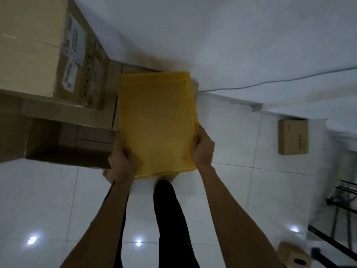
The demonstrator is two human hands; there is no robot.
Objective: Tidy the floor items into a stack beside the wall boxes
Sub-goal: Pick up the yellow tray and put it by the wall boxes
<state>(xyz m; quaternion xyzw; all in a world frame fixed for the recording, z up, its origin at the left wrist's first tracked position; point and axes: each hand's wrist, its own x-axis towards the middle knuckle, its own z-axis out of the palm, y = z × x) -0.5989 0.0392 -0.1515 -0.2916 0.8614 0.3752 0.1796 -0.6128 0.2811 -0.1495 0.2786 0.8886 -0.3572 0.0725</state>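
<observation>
Both the left hand [121, 161] and right hand [202, 149] grasp a flat, matte yellow padded envelope [156, 122] beside brown cardboard boxes [48, 55] bearing white labels [74, 43] too blurred to read.

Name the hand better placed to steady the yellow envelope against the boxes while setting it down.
Left hand, probably: it grips the yellow envelope on the side facing the cardboard boxes; the right hand is on the far edge.

A flat yellow padded envelope [156, 120] held level above the white floor, just beside stacked cardboard boxes [48, 55]

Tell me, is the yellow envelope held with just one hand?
No. Both the left hand and right hand grip the yellow envelope.
</observation>
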